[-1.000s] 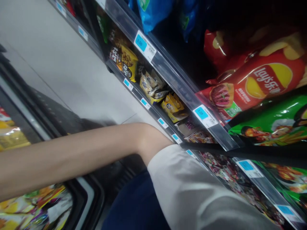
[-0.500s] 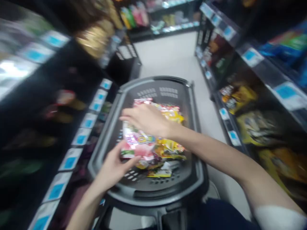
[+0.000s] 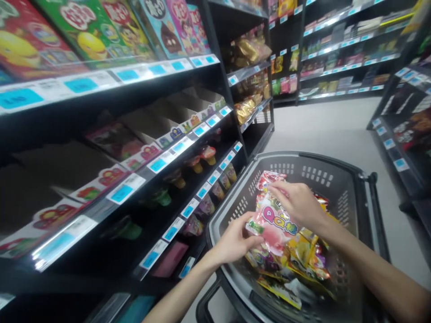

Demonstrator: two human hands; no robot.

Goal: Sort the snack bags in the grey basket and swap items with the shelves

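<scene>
Fingers (image 3: 255, 242) of the left hand (image 3: 233, 241) grasp the lower left edge of a pink QQ candy bag (image 3: 274, 226), the thumb laid across its front. The right hand (image 3: 300, 204) bends over the bag's upper right part, its fingers touching it; whether they pinch it cannot be told. The bag is right of centre in the lower half of the frame, tilted, its printed face upward, over the grey shopping basket (image 3: 297, 167). Yellow snack packs (image 3: 301, 251) lie in the basket below and to the right of the bag, in a loose heap.

A dark shelf unit fills the left of the frame: a green candy box (image 3: 88, 38) stands among others at the upper left, and a red-topped jelly cup (image 3: 208, 154) sits on a lower shelf near the centre. Gold foil packs (image 3: 251, 50) lie at the upper centre, and pale floor (image 3: 323, 120) shows beyond the basket.
</scene>
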